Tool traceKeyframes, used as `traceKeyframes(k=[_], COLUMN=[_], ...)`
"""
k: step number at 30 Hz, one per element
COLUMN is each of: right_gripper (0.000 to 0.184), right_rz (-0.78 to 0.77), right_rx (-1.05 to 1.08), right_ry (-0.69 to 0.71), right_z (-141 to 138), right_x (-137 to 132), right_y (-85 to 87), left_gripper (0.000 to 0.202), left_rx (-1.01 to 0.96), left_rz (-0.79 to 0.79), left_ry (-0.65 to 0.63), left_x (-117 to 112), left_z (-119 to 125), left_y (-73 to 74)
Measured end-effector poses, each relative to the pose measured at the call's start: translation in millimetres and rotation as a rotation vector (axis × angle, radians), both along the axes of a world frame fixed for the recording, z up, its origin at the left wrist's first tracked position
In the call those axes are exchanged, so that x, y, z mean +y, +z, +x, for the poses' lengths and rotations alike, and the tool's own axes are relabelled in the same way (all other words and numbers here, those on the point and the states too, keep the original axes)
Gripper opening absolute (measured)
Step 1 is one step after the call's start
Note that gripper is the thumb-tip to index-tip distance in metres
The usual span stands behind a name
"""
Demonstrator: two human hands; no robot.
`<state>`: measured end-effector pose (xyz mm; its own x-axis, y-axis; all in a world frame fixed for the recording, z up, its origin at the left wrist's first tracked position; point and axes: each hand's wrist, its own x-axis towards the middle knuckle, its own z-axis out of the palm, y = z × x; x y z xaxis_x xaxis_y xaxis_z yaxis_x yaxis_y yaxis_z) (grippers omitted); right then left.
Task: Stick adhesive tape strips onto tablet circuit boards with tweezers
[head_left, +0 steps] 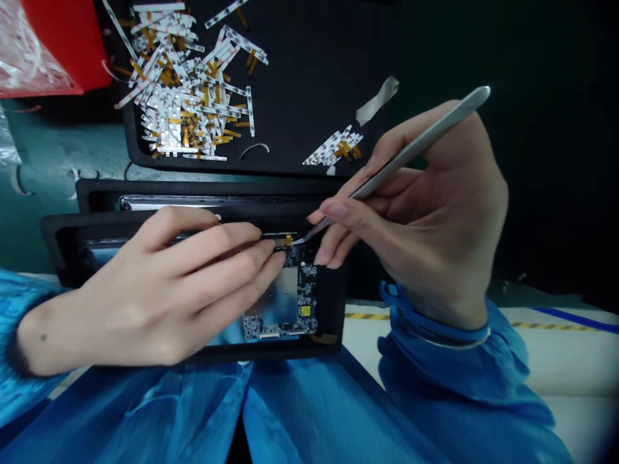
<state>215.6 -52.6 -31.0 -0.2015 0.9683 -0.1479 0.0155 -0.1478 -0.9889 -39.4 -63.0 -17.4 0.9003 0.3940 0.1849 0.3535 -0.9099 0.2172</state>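
Head | upper tray (300, 84): strips (167, 119) | nearest tray (333, 316): circuit board (289, 295) | right hand (435, 219) grips tweezers (406, 153) | left hand (155, 299): hold unclear

Blue sleeves (447, 393), a silvery tool (411, 152), dark board (307, 289) with yellow square (305, 310), dark-spotted white strips (167, 125), amber tabs (251, 60), red box (72, 38), yellow-and-grey striped tape (367, 316)

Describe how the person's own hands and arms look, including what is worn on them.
Both the left hand and the right hand are bare, without gloves. The left sleeve and right sleeve are blue, loose and wrinkled, the left one with a dark inner cuff. A blue band circles the right wrist.
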Motion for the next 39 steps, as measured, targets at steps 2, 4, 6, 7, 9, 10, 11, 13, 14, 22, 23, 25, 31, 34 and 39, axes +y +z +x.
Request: traceKeyframes(k=[2, 4, 6, 7, 9, 10, 11, 13, 14, 22, 23, 25, 31, 34, 39], right_gripper=[0.034, 0.035, 0.037, 0.037, 0.037, 0.038, 0.037, 0.037, 0.036, 0.035, 0.034, 0.033, 0.027, 0.018, 0.017], right_rz=[-0.004, -0.013, -0.014, -0.013, 0.001, 0.011, 0.025, 0.061, 0.073, 0.040, 0.037, 0.040, 0.104, 0.218, 0.159], right_rx=[-0.006, -0.002, 0.007, 0.007, -0.012, -0.031, -0.051, -0.072, -0.071, -0.052, -0.063, -0.084, -0.029, 0.038, 0.092], right_ry=[-0.009, -0.003, 0.010, 0.013, 0.012, 0.012, 0.011, 0.017, 0.025, 0.020, 0.011, -0.006, -0.089, -0.291, -0.313], right_z=[0, 0, 1, 1, 0, 0, 0, 0, 0, 0, 0, -1, -1, 10, 32], right_x=[0, 0, 0, 0, 0, 1, 1, 2, 3, 1, 1, 0, -8, -23, -75], right_y=[-0.2, 0.0, 0.6, 1.0, 2.0, 2.4, 2.8, 2.9, 2.7, 4.8, 5.8, 7.1, 2.5, -0.4, 3.5], left_gripper=[0.041, 0.041, 0.042, 0.042, 0.042, 0.041, 0.041, 0.040, 0.040, 0.037, 0.036, 0.033, 0.032, 0.035, 0.035], left_rx=[0.001, 0.003, 0.003, 0.001, -0.008, -0.016, -0.022, -0.019, -0.011, 0.045, 0.049, 0.045, 0.021, 0.038, -0.011], left_rz=[0.000, -0.006, -0.014, -0.023, -0.041, -0.043, -0.041, -0.028, -0.024, 0.041, 0.065, 0.105, 0.056, 0.070, 0.037], left_ry=[0.005, 0.005, 0.007, 0.012, 0.026, 0.031, 0.039, 0.053, 0.057, -0.024, -0.047, -0.085, 0.020, -0.022, -0.021], left_x=[0, -1, -1, -2, -3, -3, -3, -3, -3, 0, 1, 2, 0, 0, 2], left_z=[0, 0, 0, 0, 0, 0, 0, 1, 2, 1, 2, 3, 4, 6, 6], left_y=[-0.4, -1.1, -1.9, -2.3, -3.0, -3.3, -3.5, -3.6, -3.4, -3.4, -3.7, -4.0, -2.2, -4.4, -11.2])
